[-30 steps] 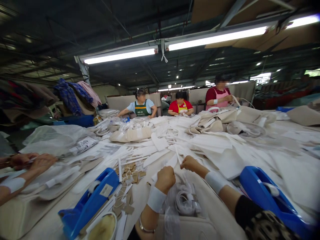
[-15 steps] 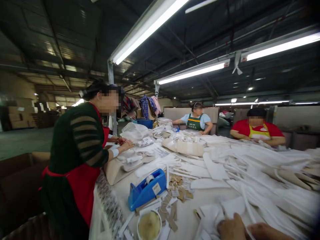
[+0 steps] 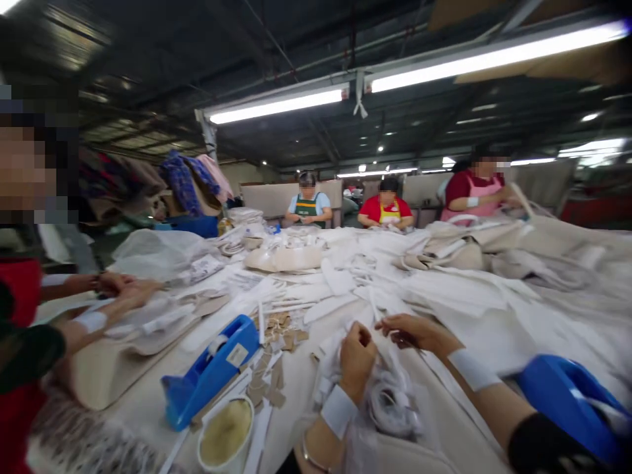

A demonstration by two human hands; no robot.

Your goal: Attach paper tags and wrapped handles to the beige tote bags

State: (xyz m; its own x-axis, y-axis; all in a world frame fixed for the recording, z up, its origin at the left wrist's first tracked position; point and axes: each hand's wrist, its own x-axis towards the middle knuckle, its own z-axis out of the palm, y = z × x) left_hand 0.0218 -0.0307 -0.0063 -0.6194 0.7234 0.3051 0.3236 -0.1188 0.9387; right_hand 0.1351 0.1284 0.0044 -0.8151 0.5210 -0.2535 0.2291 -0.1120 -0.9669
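Note:
My left hand (image 3: 356,359) is closed over white material in front of me, its fingers curled together; what it pinches is hidden. Just to its right, my right hand (image 3: 415,331) reaches in with thumb and fingertips drawn together. A narrow white strip (image 3: 374,308) runs close to those fingertips, but I cannot tell whether they grip it. Below both hands lies a coiled white band (image 3: 390,407) in clear plastic, on beige fabric (image 3: 439,431). White wraps circle both my wrists.
Two blue tape dispensers (image 3: 212,368) (image 3: 567,401) flank my hands. A white tub of tan paste (image 3: 226,431) and small brown tags (image 3: 269,378) lie at left. White pieces (image 3: 340,280) cover the table. A co-worker's hands (image 3: 123,289) work at left; several other people sit or stand beyond.
My view has swung right, so the scene has shifted left. Both my hands now appear nearer the middle, raised and slightly apart, and the right dispenser has come into view.

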